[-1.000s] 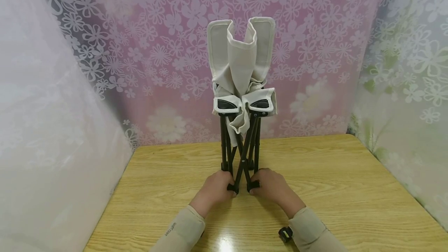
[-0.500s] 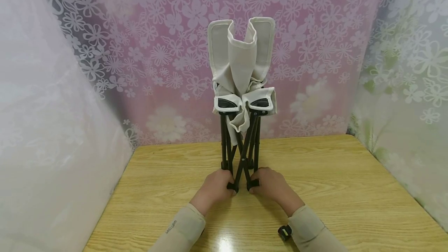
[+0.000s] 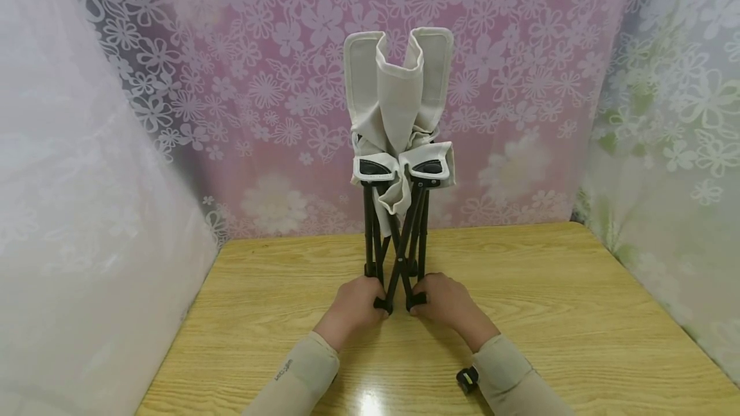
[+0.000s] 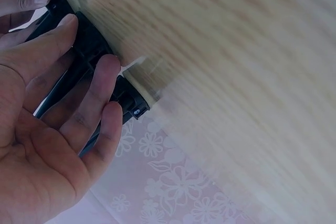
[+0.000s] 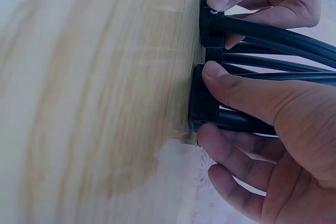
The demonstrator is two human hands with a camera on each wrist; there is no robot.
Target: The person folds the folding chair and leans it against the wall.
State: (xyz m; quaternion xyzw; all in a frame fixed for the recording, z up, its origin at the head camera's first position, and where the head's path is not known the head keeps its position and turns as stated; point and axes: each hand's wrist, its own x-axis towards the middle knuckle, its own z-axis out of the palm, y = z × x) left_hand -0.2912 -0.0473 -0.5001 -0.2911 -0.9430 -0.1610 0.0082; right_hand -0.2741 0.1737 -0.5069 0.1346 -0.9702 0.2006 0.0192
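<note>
A folded camping chair (image 3: 400, 101) with off-white fabric and dark tube legs stands upright on the wooden table (image 3: 277, 287). My left hand (image 3: 355, 305) grips the black foot (image 3: 383, 305) at the front left of the frame. On the other side my right hand (image 3: 449, 303) holds the front right foot (image 3: 416, 301). In the left wrist view, thumb and fingers curl around a black plastic foot piece (image 4: 89, 40). The right wrist view shows the thumb pressed on a foot block (image 5: 205, 100), fingers under it, with the feet against the tabletop.
A pink flowered curtain (image 3: 277, 114) hangs right behind the table. White sheeting (image 3: 104, 210) closes off the left side, and a pale flowered curtain (image 3: 670, 146) the right. A small black device (image 3: 467, 379) sits at the right wrist.
Both hands keep their hold on the front feet. The chair's lower part and the hands have shifted very slightly away from me; the folded shape looks much the same.
</note>
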